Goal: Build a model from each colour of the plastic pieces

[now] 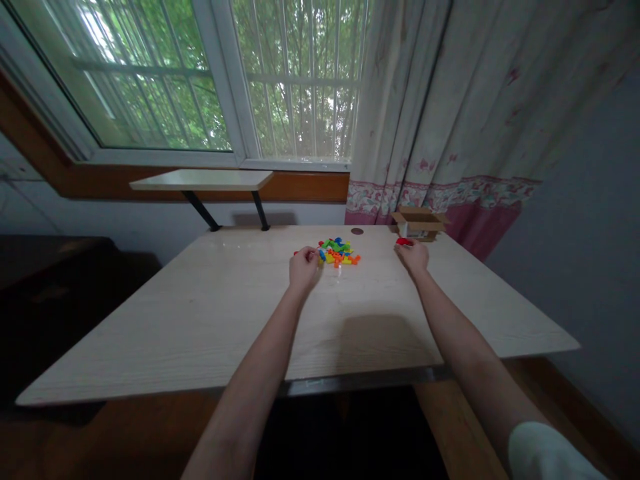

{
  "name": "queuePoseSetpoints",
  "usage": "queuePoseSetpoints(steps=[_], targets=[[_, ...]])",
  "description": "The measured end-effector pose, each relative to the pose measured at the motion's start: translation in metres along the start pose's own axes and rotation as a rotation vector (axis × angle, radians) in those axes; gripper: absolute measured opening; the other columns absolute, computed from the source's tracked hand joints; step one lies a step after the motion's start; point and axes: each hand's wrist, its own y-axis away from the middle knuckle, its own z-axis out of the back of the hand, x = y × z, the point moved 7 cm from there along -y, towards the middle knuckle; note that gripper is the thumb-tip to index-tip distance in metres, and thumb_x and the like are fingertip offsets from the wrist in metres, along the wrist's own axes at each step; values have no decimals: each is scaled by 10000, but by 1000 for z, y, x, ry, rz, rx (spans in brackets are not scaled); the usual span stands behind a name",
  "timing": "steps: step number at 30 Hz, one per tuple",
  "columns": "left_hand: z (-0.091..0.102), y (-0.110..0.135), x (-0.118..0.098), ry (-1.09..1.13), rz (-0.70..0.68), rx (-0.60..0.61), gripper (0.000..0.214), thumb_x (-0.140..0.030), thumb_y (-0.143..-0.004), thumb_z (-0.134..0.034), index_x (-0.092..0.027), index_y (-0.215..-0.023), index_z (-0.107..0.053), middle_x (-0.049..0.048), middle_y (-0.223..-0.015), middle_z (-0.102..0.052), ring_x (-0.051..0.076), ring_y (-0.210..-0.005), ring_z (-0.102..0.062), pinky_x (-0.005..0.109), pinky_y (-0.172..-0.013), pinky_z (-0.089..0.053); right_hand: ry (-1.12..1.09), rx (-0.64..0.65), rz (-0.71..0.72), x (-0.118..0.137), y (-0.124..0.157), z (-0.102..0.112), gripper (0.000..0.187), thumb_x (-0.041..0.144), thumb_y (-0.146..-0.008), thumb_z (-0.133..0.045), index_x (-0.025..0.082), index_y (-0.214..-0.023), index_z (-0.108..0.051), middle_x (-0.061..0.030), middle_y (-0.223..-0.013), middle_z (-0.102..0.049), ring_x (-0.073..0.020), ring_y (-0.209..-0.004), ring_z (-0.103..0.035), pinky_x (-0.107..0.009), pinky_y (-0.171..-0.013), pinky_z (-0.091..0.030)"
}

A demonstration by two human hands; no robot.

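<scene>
A small pile of plastic toy pieces point(338, 248) in green, yellow, orange, blue and red lies toward the back of the table. At its left edge is my left hand point(304, 268), fingers curled together. A bit of red shows just left of those fingers; whether it is held or lies behind them is unclear. My right hand point(416, 257) pinches a red plastic piece point(404, 241), right of the pile. That piece is just in front of an open cardboard box point(420, 225), whose inside is mostly hidden from here.
The pale wooden table point(210, 327) has a raised shelf point(205, 179) on black legs at its back left. A round dark disc point(357, 231) sits near the back edge. Behind are a barred window and a curtain point(390, 133); a wall stands to the right.
</scene>
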Motion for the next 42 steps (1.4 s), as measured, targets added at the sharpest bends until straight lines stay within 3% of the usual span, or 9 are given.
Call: queuePoseSetpoints(steps=[6,11,21,30,42], targets=[[6,3,2,-207,-42,6,81,-235,-680,-570,-207,-708,-641,10,-597,-565,152,-579,-486,235,-572,-305,112,83,-28,-4,-6,-17,480,482,-702,-601,183,-1074,-650,-154,-1055,-642,-304,-1016,-561,-414,-831,-419],[12,-1,6,-312,-37,-44,132,-283,-723,-532,-205,-735,-638,20,-633,-583,158,-601,-505,243,-580,-309,131,76,-46,-6,-9,-18,526,507,-679,-617,179,-1090,-636,-161,-1087,-616,-324,-1048,-534,-446,-845,-412],[20,-2,12,-377,21,-79,168,-287,-735,-512,-183,-761,-642,24,-649,-598,149,-616,-519,244,-592,-339,114,92,-89,-11,-13,-21,534,532,-666,-620,196,-1081,-636,-167,-1122,-591,-340,-1084,-502,-460,-859,-400],[21,-4,15,-417,-11,-100,185,-289,-749,-498,-179,-774,-645,15,-651,-609,139,-620,-535,242,-605,-372,135,100,-94,-13,-15,-22,559,567,-659,-621,199,-1078,-633,-162,-1123,-585,-336,-1084,-502,-456,-859,-404],[18,-1,13,-488,-25,-59,210,-313,-764,-479,-184,-799,-641,20,-674,-621,147,-636,-550,237,-598,-370,120,92,-124,-13,-16,-23,561,568,-643,-625,198,-1064,-638,-162,-1123,-591,-347,-1075,-506,-463,-846,-406]])
